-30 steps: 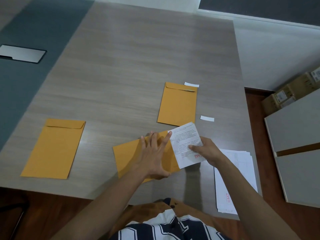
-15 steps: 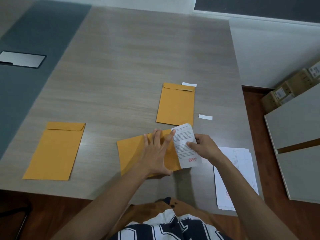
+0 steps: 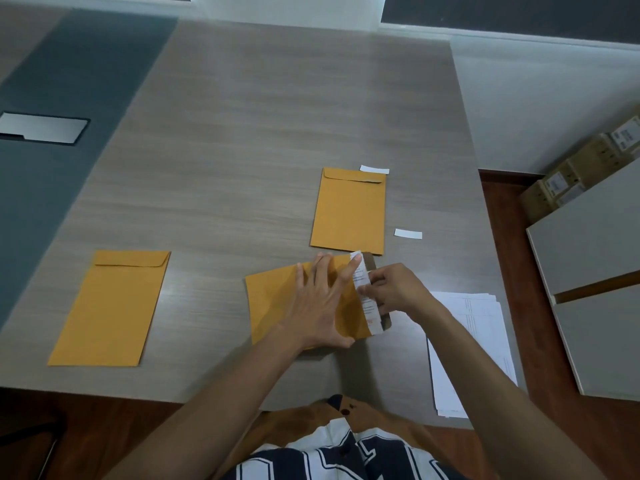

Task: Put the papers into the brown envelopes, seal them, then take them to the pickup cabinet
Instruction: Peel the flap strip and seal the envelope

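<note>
Head view first: we see the broad grey wood-grain bench (image 3: 277,133) carrying everything. On its left lies a flat brown paper envelope (image 3: 110,308); another brown envelope (image 3: 348,213) lies farther back, right of centre. A stack of white printed sheets (image 3: 481,341) sits at the near right edge. Our left hand (image 3: 320,306) presses flat, fingers spread, on the middle brown envelope (image 3: 273,306), whose open flap points right. Our right hand (image 3: 394,289) has its grip pinched on the folded white paper (image 3: 363,292), mostly inside that envelope. Two small white strips (image 3: 408,233) lie near the far envelope.
</note>
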### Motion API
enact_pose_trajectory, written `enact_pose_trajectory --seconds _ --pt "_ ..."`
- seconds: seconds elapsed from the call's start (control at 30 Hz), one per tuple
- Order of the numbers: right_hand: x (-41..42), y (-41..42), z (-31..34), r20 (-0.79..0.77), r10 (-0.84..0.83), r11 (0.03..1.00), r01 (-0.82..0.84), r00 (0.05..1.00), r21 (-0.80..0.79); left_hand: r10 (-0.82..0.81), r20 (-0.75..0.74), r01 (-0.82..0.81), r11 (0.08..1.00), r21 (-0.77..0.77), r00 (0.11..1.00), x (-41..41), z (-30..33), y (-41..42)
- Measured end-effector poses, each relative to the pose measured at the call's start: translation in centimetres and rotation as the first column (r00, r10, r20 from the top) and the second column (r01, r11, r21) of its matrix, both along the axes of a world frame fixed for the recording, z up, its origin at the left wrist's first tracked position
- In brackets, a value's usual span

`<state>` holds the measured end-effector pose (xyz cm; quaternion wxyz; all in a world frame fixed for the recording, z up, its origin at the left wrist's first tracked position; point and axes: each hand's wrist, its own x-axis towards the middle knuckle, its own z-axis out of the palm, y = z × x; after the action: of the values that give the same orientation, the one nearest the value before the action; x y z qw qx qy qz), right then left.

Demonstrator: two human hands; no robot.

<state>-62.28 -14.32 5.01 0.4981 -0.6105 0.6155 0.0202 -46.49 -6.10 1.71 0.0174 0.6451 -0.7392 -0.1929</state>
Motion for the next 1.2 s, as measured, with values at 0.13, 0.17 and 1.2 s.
enact_pose_trajectory --seconds 0.13,0.17,1.2 --pt "0.5 0.0 -0.1 0.009 -0.002 1.000 0.002 1.000 0.029 0.001 0.005 -0.001 1.000 -0.015 1.000 0.0 0.0 0.0" --pt "0.4 -0.1 -0.1 0.025 -0.022 0.999 0.021 0.999 0.036 0.004 0.004 -0.004 1.000 -0.016 1.000 0.0 0.1 0.0" --pt "1.3 -1.6 -1.6 0.120 -0.101 0.975 0.074 0.988 0.208 -0.020 0.133 0.020 1.000 0.003 0.991 1.7 -1.0 -1.0"
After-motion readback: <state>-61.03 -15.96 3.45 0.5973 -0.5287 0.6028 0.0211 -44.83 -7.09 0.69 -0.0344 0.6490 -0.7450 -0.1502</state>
